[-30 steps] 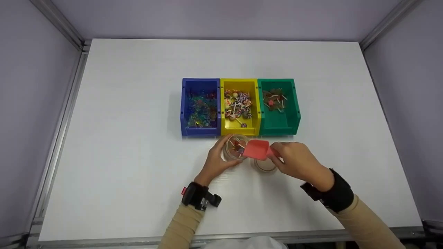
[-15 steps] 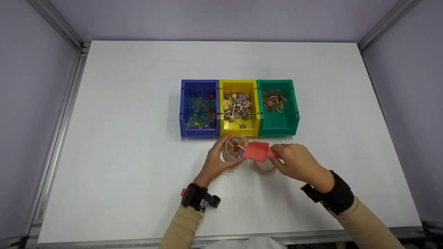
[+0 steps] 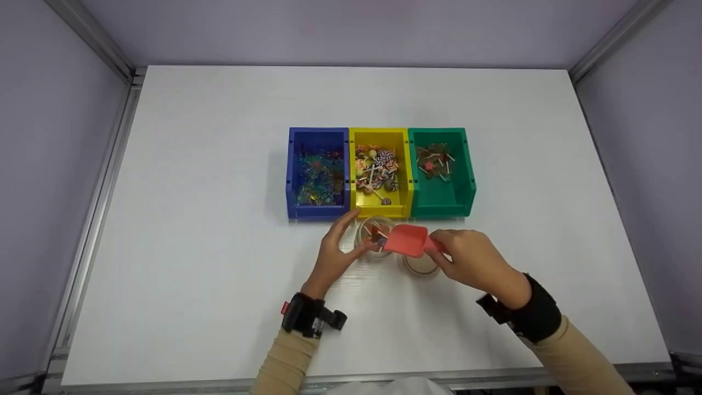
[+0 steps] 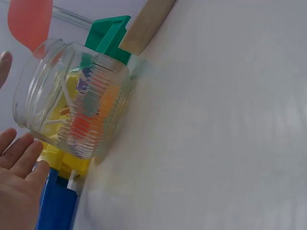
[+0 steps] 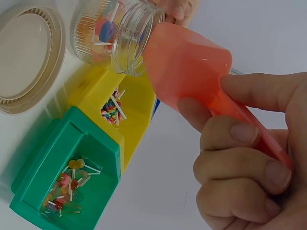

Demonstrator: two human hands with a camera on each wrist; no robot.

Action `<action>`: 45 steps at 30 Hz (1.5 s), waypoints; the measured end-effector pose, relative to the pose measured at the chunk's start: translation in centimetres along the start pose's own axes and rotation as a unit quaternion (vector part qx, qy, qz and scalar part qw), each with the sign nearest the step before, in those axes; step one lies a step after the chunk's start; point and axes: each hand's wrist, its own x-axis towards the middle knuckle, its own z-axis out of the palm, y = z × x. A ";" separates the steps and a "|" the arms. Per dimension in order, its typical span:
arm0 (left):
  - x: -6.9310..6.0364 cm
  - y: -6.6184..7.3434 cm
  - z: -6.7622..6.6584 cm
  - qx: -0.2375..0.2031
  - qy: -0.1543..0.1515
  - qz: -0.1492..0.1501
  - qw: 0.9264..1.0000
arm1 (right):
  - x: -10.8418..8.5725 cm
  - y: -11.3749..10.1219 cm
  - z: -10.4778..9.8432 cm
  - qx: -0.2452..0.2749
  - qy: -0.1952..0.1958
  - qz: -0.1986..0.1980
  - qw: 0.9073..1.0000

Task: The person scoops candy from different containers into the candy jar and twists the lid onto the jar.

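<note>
Lollipops (image 5: 107,31) already lie in the glass jar (image 4: 38,91) beside my spread left hand (image 3: 331,259), the lid (image 5: 26,52) still off, as my right hand (image 3: 469,257) grips the red scoop (image 5: 187,62).

Your scoop (image 3: 407,240) is plain coral red. Your jar (image 5: 130,40) is clear and colourless with a ribbed pattern; its candies (image 4: 108,100) read orange, red and blue. You have one blue bin (image 3: 318,212), one yellow bin (image 3: 381,211) and one green bin (image 3: 441,210). Swirl-striped, multicoloured lollipops (image 3: 384,159) show white sticks. Your lid (image 5: 26,45) is beige, your sleeves (image 3: 288,359) tan, your table (image 3: 208,219) white.
</note>
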 end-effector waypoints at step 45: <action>4.5 -1.5 -8.0 -0.052 0.183 -0.130 0.973 | -0.2 3.0 -1.4 0.014 0.022 0.072 0.997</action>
